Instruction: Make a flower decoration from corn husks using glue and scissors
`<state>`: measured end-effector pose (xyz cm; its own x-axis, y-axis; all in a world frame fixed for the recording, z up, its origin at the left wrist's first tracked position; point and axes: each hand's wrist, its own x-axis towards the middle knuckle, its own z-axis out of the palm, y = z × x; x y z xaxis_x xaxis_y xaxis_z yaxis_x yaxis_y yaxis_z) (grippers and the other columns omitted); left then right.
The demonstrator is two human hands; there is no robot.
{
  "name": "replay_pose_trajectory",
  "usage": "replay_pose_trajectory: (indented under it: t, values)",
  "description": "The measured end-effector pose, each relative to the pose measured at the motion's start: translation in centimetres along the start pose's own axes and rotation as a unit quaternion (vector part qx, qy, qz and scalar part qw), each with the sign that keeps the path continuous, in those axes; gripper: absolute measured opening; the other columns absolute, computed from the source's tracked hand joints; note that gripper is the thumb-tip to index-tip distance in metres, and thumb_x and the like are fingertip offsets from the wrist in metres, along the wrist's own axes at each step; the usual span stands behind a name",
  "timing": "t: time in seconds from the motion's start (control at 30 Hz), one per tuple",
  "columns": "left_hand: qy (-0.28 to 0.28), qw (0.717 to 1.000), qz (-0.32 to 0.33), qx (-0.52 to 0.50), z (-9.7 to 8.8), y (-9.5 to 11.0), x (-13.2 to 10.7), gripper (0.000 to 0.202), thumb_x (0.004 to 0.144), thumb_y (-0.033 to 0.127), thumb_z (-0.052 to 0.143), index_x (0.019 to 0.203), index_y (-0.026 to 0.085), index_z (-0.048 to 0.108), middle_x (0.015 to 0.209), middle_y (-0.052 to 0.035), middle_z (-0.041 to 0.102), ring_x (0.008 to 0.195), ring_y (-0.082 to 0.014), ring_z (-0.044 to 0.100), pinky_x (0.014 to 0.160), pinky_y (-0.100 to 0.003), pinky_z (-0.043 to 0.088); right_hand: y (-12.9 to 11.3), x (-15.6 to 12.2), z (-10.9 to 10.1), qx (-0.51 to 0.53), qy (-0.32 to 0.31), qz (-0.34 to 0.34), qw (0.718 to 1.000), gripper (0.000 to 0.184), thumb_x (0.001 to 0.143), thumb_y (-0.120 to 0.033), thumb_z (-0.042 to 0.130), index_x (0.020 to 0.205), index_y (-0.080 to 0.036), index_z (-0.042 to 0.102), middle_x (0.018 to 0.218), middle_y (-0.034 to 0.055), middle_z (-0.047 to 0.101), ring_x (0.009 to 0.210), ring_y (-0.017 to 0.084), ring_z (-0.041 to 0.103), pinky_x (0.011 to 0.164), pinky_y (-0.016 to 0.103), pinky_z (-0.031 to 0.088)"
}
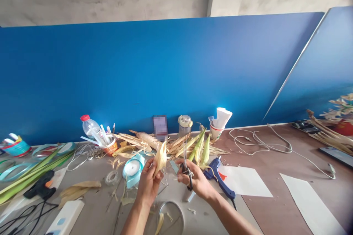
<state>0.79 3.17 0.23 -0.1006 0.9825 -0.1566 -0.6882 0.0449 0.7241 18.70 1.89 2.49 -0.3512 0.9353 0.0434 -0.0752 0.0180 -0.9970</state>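
My left hand (pixel 149 177) pinches a pale dry corn husk (pixel 160 158), its pointed tip upward. A little to the right, my right hand (pixel 195 178) grips a pair of scissors (pixel 185 169) by the dark handles, with the blades pointing up. Husk and scissors are apart. Behind both hands lies a heap of dried corn husks (pixel 176 146), with greener husks (pixel 204 150) at its right. A spool of light blue ribbon (pixel 132 167) stands left of my left hand. Below the hands is a clear round dish (pixel 171 214) with husk scraps.
A blue glue gun (pixel 220 180) lies right of my right hand, beside white paper (pixel 245 180). At the back stand a bottle (pixel 90 126), a lidded jar (pixel 184 126) and a paper cup (pixel 216 131). A black glue gun (pixel 41 186) and a power strip (pixel 66 218) are at left.
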Motion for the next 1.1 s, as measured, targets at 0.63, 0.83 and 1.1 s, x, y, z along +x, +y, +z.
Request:
replay_pose_trajectory:
  t: [0.63,0.83,1.1]
  values:
    - [-0.004,1.000,0.007,0.003,-0.6,0.4,0.3,0.025,0.063,0.023,0.076,0.075,0.016,0.055,0.050,0.0100,0.044,0.039,-0.0001,0.034,0.043,-0.015,0.031,-0.5,0.0,-1.2,-0.141,-0.246,0.112,0.952,0.031,0.071,-0.025,0.058,0.100,-0.015,0.066,0.050,-0.0030,0.055,0.049,0.009,0.050,0.048,0.017,0.037]
    - [0.014,0.997,0.055,0.061,-0.4,0.4,0.2,0.029,0.062,0.030,0.075,0.077,0.018,0.054,0.052,0.0094,0.046,0.040,-0.0015,0.035,0.043,-0.016,0.030,0.2,0.1,-1.0,-0.150,-0.227,0.116,0.955,0.030,0.072,-0.028,0.058,0.099,-0.016,0.066,0.051,-0.0029,0.055,0.047,0.009,0.051,0.050,0.019,0.040]
    - [-0.007,0.997,0.044,0.060,-0.4,0.4,0.2,0.026,0.064,0.028,0.074,0.078,0.018,0.055,0.052,0.0094,0.046,0.039,-0.0011,0.034,0.044,-0.016,0.030,0.2,0.1,-1.1,-0.139,-0.224,0.114,0.958,0.030,0.072,-0.027,0.057,0.100,-0.016,0.065,0.051,-0.0033,0.055,0.048,0.009,0.051,0.050,0.019,0.041]
